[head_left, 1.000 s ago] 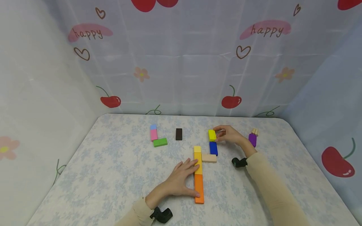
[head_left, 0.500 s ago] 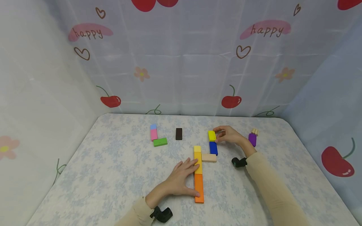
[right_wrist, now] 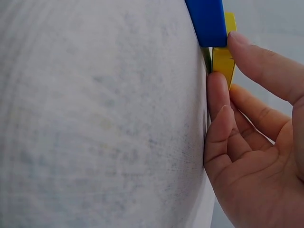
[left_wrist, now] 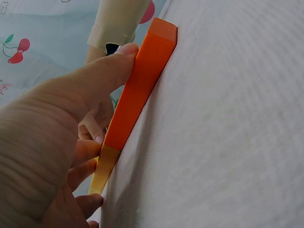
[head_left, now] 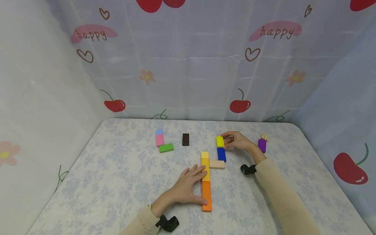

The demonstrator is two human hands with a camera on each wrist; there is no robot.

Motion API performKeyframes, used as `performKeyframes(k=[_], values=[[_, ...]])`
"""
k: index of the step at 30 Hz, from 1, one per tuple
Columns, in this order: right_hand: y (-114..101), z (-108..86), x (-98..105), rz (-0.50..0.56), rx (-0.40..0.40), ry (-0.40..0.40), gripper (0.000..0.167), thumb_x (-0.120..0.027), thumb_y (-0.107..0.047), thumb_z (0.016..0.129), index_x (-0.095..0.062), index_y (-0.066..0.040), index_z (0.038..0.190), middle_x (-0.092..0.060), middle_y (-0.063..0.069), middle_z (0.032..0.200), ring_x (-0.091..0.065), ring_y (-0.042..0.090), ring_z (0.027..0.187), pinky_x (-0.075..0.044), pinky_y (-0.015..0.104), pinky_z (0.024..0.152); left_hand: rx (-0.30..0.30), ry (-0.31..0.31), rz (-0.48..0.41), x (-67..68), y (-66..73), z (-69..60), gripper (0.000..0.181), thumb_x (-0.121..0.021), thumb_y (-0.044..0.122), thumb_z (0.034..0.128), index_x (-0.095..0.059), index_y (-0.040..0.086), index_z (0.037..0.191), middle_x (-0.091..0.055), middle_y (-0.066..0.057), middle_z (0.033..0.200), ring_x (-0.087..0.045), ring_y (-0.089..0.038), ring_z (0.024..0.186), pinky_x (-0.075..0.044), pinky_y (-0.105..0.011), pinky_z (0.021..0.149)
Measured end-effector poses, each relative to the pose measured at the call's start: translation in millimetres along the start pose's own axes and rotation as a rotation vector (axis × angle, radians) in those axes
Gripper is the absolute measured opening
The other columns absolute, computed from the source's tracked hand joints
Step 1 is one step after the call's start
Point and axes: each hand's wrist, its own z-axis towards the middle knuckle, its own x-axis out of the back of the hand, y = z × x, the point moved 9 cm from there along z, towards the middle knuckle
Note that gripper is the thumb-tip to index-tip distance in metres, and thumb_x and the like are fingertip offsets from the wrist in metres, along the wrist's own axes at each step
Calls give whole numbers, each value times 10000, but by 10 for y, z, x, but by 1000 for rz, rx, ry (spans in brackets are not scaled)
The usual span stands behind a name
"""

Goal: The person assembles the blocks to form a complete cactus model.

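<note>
My left hand [head_left: 185, 189] lies with fingers spread, its thumb on the orange block [head_left: 207, 192] and other fingertips on the golden-yellow block [head_left: 206, 176]. These two form a straight row with a pale yellow block [head_left: 204, 155] at the far end. A beige block [head_left: 217, 164] juts right from the row, and beyond it lies a blue block [head_left: 221, 155]. At the blue block's far end, my right hand [head_left: 239, 141] pinches a bright yellow block [head_left: 219, 142] by thumb and fingers. In the right wrist view, this yellow block [right_wrist: 223, 64] is partly hidden by the blue one.
At the back left, a pink block [head_left: 159, 140] touches a light blue one [head_left: 159, 132], with a green block [head_left: 166, 148] beside them. A dark brown block [head_left: 185, 139] lies alone. Right of my right hand is a purple piece [head_left: 262, 146] with several beige tips.
The bright yellow block has shifted slightly toward me, up against the blue block, with my right hand on it. My left hand has stayed put.
</note>
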Motion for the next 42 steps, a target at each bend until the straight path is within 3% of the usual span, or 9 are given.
performKeyframes(k=[11, 20, 28, 38, 42], values=[[-11, -12, -6, 7, 4, 4, 572, -753, -88, 848, -521, 17, 1361, -554, 232, 1293, -603, 223, 913, -527, 266, 817, -2, 9, 3, 7, -1, -1, 998, -822, 554, 699, -400, 149, 1507, -228, 43, 1628, -141, -260, 1523, -108, -555, 1210], [-17, -6, 0, -26, 17, 31, 491, -717, -183, 898, -557, -4, 1325, -553, 219, 1339, -592, 247, 979, -522, 311, 822, -8, 10, -4, 8, 1, 1, 991, -826, 542, 701, -403, 146, 1505, -229, 42, 1628, -140, -264, 1523, -109, -561, 1207], [-56, -18, -5, -54, 16, 53, 448, -707, -136, 899, -566, -4, 1303, -565, 221, 1293, -607, 229, 937, -534, 333, 856, -1, 7, -3, -2, -10, 7, 996, -820, 554, 702, -396, 151, 1508, -224, 51, 1628, -132, -251, 1525, -103, -553, 1211], [-25, -2, -2, -56, 16, 54, 464, -708, -136, 899, -554, -11, 1319, -547, 219, 1325, -610, 238, 947, -537, 354, 880, -3, 8, 0, 1, -7, 1, 995, -821, 551, 702, -398, 149, 1507, -222, 50, 1629, -133, -254, 1525, -104, -552, 1211], [-16, -18, 16, -84, 18, 92, 510, -712, -170, 901, -533, -17, 1354, -535, 210, 1363, -605, 274, 1002, -540, 379, 904, -7, 6, -6, 3, -2, 2, 989, -819, 545, 708, -398, 143, 1507, -224, 41, 1629, -132, -262, 1524, -102, -560, 1209]])
